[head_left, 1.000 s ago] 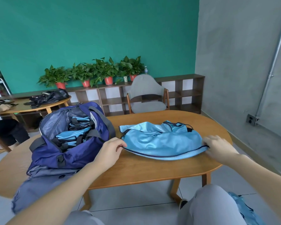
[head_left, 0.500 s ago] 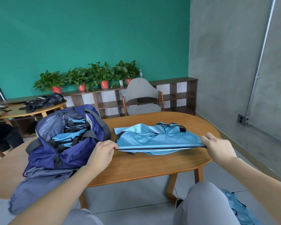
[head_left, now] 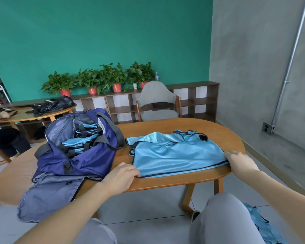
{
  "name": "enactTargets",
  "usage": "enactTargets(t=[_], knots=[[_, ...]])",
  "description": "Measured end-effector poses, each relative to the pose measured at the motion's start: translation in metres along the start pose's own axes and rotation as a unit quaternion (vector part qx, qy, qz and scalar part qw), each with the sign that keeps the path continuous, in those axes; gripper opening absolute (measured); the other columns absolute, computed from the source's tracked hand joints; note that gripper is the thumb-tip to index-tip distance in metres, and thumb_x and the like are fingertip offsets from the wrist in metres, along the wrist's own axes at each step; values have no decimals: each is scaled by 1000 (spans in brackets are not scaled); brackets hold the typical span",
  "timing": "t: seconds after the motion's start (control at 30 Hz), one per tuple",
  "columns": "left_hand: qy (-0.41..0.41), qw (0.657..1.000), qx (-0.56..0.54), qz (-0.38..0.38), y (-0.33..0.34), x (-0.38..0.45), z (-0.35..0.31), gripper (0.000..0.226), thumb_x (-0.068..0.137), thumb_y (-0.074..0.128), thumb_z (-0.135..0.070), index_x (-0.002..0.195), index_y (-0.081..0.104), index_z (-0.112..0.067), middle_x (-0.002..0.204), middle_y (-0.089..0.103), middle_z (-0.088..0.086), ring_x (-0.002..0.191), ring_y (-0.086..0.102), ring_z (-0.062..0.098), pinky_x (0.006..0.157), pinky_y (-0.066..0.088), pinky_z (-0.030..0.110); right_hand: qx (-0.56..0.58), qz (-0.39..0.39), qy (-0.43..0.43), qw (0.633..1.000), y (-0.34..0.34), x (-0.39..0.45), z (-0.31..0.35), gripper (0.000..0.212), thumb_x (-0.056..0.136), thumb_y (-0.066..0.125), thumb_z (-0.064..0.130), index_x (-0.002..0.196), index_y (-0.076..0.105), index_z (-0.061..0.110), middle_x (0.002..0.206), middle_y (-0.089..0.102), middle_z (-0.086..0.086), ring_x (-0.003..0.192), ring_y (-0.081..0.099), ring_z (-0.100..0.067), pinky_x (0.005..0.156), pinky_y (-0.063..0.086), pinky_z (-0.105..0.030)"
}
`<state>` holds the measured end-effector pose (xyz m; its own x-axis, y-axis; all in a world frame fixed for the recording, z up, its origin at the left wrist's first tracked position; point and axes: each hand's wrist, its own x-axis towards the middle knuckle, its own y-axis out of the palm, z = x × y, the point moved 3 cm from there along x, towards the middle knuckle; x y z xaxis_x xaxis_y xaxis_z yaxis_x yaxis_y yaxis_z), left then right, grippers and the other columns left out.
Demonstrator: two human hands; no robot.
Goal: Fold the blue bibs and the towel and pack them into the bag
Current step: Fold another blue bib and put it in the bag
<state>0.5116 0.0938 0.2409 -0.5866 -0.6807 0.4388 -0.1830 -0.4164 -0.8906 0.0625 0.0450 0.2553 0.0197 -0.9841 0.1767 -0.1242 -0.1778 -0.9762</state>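
Observation:
A light blue bib with dark trim lies spread on the wooden table. My left hand pinches its near left corner at the hem. My right hand grips its near right corner at the table's right end. Left of the bib stands an open navy bag holding several folded blue bibs. No towel is clearly in view.
A grey cloth hangs over the table's near left edge under the bag. More blue fabric lies on the floor by my right knee. A grey chair and a shelf with potted plants stand behind the table.
Both hands lifted the bib's near hem taut off the table, then brought it down toward me. The bib now lies flatter and wider on the wood.

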Motion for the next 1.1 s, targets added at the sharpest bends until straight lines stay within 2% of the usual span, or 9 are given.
enactTargets(t=[0.17,0.3,0.4,0.5,0.6,0.7,0.87,0.97,1.1], knots=[[-65,997,-25,15,-15,11,-6,32,89,48,-21,95,79,-28,100,72,-16,92,64,8,95,39,26,-76,-58,-42,994,-12,7,8,25,86,54,11,74,48,32,86,60,12,92,47,-15,77,33,-27],[-140,985,-96,30,-17,42,-22,33,98,49,-12,112,76,-24,118,70,-11,107,63,12,97,46,28,100,-114,-76,985,-25,13,45,22,93,48,11,93,67,23,90,65,7,83,60,-19,66,47,-31],[-176,971,-155,50,-7,71,-32,32,103,47,-14,125,69,-22,129,63,-7,119,58,15,99,48,35,216,-67,-147,963,-28,22,85,24,101,47,17,119,64,19,117,64,2,101,63,-23,80,54,-39],[-203,961,-165,90,9,104,-39,40,105,49,-33,144,54,-23,152,46,2,144,38,22,117,32,39,208,-31,-200,957,-27,39,117,41,103,50,39,140,53,21,143,52,2,128,52,-23,103,43,-34],[-262,935,-118,209,35,121,-33,71,96,38,-72,158,25,-39,170,7,5,156,0,27,125,5,53,175,33,-204,963,-11,58,134,76,92,39,74,155,31,31,163,26,6,150,22,-19,122,17,-42],[-283,914,-90,278,64,122,-16,85,85,19,-90,159,6,-49,170,-12,2,155,-17,29,123,-8,55,143,111,-182,966,20,75,138,92,83,15,89,160,10,39,168,5,9,155,-2,-15,125,-2,-51],[-272,922,-66,269,84,137,16,87,82,9,-93,158,1,-51,170,-12,-1,155,-18,26,123,-8,54,133,103,-166,972,34,107,145,91,84,7,88,160,4,39,169,2,10,155,-7,-14,125,-5,-51],[-273,925,-68,255,89,146,26,87,83,9,-92,158,3,-50,170,-10,-1,156,-15,25,124,-6,54,146,93,-158,972,33,118,149,92,83,7,88,160,11,38,168,8,8,155,-2,-15,125,-4,-50],[-264,941,-76,199,83,149,29,81,90,19,-84,158,23,-40,169,14,0,155,9,23,124,9,48,175,-43,-144,973,23,125,150,86,85,14,83,140,53,28,145,52,5,138,40,-20,117,26,-43]])
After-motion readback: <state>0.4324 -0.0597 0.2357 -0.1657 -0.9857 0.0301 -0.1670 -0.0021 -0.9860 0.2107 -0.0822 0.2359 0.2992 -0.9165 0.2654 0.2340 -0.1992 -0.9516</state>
